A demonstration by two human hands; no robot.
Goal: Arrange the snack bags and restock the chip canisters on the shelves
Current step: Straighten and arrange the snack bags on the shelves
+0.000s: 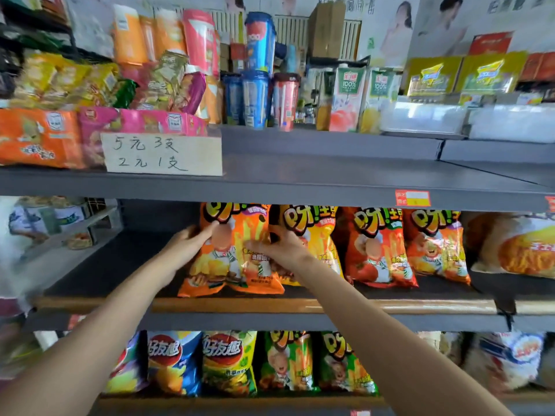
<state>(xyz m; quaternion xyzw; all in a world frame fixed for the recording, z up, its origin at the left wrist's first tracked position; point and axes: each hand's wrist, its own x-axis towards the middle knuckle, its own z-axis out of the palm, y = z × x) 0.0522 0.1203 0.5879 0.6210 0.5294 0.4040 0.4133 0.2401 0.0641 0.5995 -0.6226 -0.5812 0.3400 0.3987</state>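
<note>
The orange snack bag (231, 253) is standing upright at the left end of a row on the middle shelf (300, 306), leaning back, its bottom seam near the shelf's front lip. The left hand (186, 246) is pressing the bag's left edge w/ fingers laid along it; the right hand (280, 247) is gripping the bag's right edge, thumb curled over the front. Just beside it, to the right, a yellow-orange bag (303, 235) is touching or overlapping it, then two red-orange bags (375, 250) follow. Chip canisters (258, 97) are standing on the top shelf (330, 181), well apart from the hands, behind a wide bare area. Risk, as a judgement: the bag is sitting close to the lip w/ no neighbour on its left, so releasing both hands at once could be letting it slide fwd or tip left. Squeezing too hard could be crushing the contents. Dragging the right edge could be pulling the yellow-orange bag out of line.
</note>
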